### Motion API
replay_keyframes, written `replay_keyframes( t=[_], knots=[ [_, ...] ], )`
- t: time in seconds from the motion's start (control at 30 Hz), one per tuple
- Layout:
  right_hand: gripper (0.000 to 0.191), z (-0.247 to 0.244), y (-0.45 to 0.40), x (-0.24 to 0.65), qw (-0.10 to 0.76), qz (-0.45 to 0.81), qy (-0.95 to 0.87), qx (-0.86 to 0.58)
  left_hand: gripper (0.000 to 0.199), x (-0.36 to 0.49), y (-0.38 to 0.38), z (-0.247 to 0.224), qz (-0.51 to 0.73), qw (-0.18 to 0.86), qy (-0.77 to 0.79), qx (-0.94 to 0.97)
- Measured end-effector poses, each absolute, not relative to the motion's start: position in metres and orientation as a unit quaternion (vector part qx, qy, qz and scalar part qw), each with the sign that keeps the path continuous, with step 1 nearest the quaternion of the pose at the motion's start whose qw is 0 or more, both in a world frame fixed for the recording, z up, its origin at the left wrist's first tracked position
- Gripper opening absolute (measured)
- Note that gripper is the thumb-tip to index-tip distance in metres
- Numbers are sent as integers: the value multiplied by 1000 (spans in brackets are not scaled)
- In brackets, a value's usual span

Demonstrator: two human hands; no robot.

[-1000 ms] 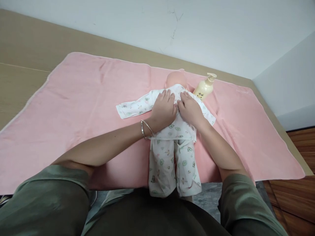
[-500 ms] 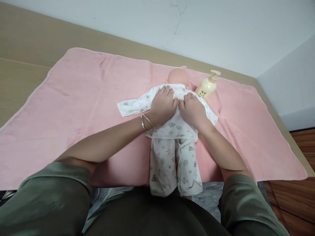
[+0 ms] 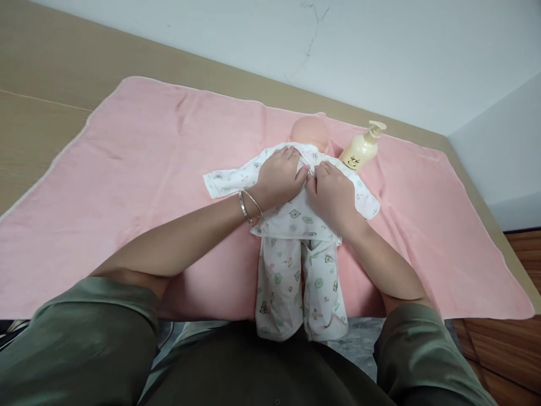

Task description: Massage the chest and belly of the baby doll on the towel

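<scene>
1. Two bare hands rest palm down on the upper part of a doll's patterned shirt: the left hand on one side, the right hand on the other, thumbs close together near the middle.
2. Both hands have their fingers held close together and slightly bent; cloth is bunched between them, but I cannot tell whether the fingertips pinch it.
3. The doll lies on a pink blanket, its round head just beyond the hands, toward the wall.
4. One shirt sleeve stretches out to the left on the blanket; the other slants down to the right.
5. White trousers with green and pink prints run from under the shirt hem toward the person, reaching the near edge of the blanket.
6. A pale yellow pump bottle leans at a tilt beside the doll's head, to the right. Its front carries a small dark cartoon-like drawing with a tiny line of print below, too small to read. No brand can be made out.
7. Silvery bangles circle the left wrist.
8. The blanket covers much of a light wooden bench, whose bare surface shows along the far side. Thin dark crack-like marks run across the wall.
</scene>
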State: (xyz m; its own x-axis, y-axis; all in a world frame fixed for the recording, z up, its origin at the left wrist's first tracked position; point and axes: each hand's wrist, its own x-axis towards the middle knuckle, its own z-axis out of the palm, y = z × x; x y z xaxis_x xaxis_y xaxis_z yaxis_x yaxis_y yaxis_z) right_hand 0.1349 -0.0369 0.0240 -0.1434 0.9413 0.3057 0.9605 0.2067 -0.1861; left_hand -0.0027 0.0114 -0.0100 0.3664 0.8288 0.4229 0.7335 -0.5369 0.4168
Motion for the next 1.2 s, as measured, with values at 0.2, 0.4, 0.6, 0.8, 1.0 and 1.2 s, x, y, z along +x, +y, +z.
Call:
replay_keyframes(
  t=[0.2,0.4,0.6,0.8,1.0,1.2],
  knots=[
    [36,24,-20,146,173,9,-750,-638,54,0,12,-18,342,80,456,818],
    [37,19,-7,152,187,28,-740,-645,53,3,9,-21,334,48,479,811],
    [33,18,-21,142,171,-45,-728,-663,52,1,10,-22,325,13,474,818],
    [33,22,-37,137,142,-89,-728,-665,52,1,11,-20,319,3,474,821],
    [32,27,-35,140,118,-65,-730,-670,51,5,-4,-11,292,-3,483,826],
    [29,26,-25,146,146,-37,-750,-644,45,6,-30,-4,279,-28,445,851]
  ],
)
